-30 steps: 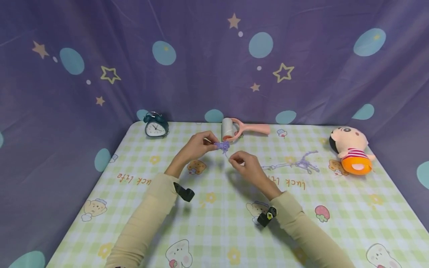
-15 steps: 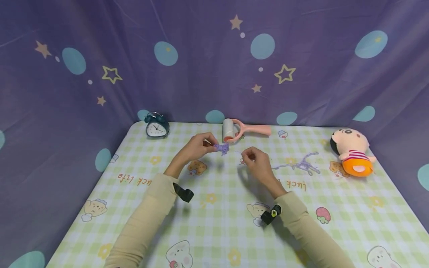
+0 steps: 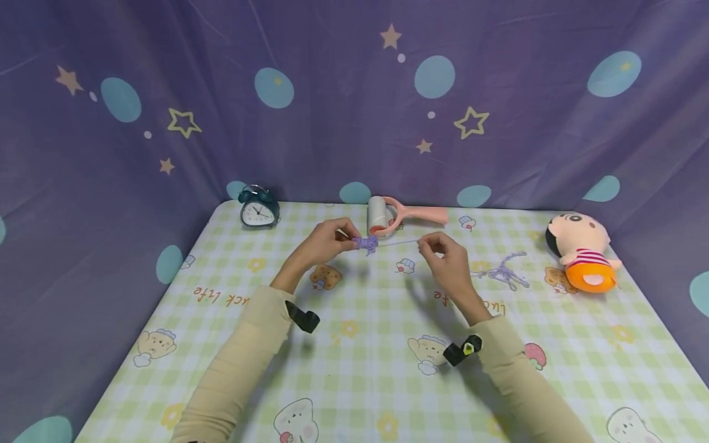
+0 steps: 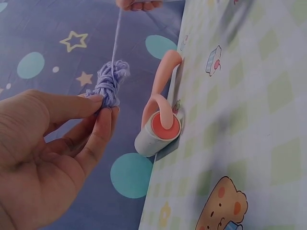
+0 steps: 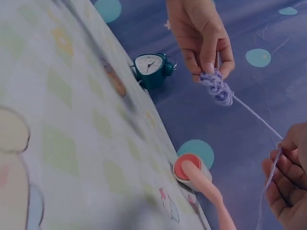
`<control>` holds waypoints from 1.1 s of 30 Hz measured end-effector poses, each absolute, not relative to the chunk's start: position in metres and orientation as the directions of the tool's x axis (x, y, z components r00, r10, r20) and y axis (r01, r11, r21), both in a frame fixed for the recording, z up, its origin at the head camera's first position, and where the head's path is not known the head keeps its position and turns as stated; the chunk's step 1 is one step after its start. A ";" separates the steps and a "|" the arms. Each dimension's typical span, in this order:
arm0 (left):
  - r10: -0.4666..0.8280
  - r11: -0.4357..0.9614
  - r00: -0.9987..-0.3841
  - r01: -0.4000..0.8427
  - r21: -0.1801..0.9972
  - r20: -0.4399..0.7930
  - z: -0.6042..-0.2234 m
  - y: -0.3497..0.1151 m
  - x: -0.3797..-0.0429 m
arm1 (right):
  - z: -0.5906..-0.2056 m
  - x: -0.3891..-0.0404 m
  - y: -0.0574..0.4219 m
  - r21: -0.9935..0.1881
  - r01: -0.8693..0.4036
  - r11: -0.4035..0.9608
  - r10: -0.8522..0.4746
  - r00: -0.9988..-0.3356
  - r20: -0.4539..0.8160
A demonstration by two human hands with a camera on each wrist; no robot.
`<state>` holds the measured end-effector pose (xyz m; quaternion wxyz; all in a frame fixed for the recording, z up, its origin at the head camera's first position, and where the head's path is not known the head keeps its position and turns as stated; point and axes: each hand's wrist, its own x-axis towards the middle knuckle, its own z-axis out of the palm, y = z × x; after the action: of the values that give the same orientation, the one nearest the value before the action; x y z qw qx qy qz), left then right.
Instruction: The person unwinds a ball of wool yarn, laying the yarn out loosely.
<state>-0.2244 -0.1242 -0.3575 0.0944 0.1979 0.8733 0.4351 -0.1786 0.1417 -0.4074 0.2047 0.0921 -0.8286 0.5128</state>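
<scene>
My left hand (image 3: 327,242) pinches a small wound bundle of purple yarn (image 4: 109,85) between thumb and fingertips, above the table. From the bundle a single strand (image 5: 259,118) runs taut to my right hand (image 3: 447,258), which pinches it between thumb and forefinger. Past those fingers the strand hangs down in the right wrist view. More loose purple yarn (image 3: 503,271) lies in a tangle on the table, to the right of my right hand.
Behind the hands lies a lint roller (image 3: 378,214) with a pink handle. A teal alarm clock (image 3: 259,208) stands at the back left, and a plush doll (image 3: 588,255) lies at the right. A checked cloth (image 3: 354,369) covers the table; a purple curtain (image 3: 343,147) hangs behind.
My right hand has moved right and slightly away from me, drawing the strand out from the bundle into a longer straight line. The left hand stays nearly in place.
</scene>
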 end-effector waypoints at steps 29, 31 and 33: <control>0.417 0.545 -0.909 0.245 0.802 -0.006 -0.359 -0.124 -0.223 | -0.414 -0.178 0.186 -0.832 -0.314 0.457 0.227 -0.863 0.451; 0.417 0.536 -0.909 0.243 0.809 -0.003 -0.358 -0.123 -0.223 | -0.415 -0.178 0.188 -0.833 -0.307 0.459 0.234 -0.863 0.448; 0.418 0.524 -0.908 0.244 0.816 0.003 -0.359 -0.122 -0.223 | -0.417 -0.179 0.190 -0.834 -0.298 0.464 0.238 -0.865 0.442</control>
<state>-0.2235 -0.1221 -0.3587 0.0970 0.1907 0.8676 0.4489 -0.1791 0.1902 -0.4172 0.2592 0.0185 -0.8152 0.5176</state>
